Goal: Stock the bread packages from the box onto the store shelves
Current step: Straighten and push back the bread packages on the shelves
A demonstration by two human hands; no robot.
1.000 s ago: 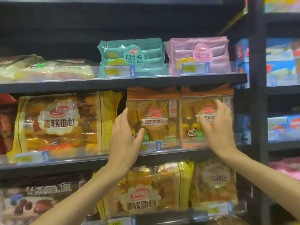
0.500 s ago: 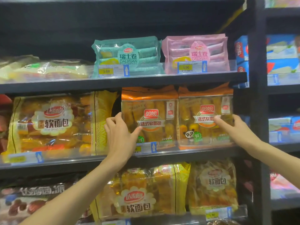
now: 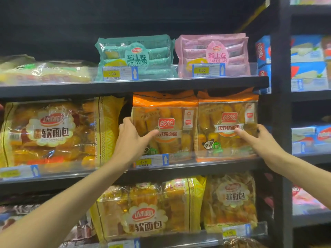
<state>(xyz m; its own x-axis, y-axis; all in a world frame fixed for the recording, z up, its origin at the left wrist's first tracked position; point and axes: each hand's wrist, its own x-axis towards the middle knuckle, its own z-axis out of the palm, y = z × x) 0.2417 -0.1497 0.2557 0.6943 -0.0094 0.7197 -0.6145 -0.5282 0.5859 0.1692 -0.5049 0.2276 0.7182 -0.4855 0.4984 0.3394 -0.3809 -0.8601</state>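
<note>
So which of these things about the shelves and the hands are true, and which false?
1. Both hands touch orange-topped bread packs on the middle shelf. True: the left hand is on the left pack, the right hand on the right pack.
2. The teal pack sits right of the pink pack. False: teal is on the left.
3. The two orange-topped packs stand upright, side by side. True.
4. The right hand holds a pack in the air. False: its pack rests on the shelf.
5. The shelf below is bare. False: yellow packs fill it.
</note>
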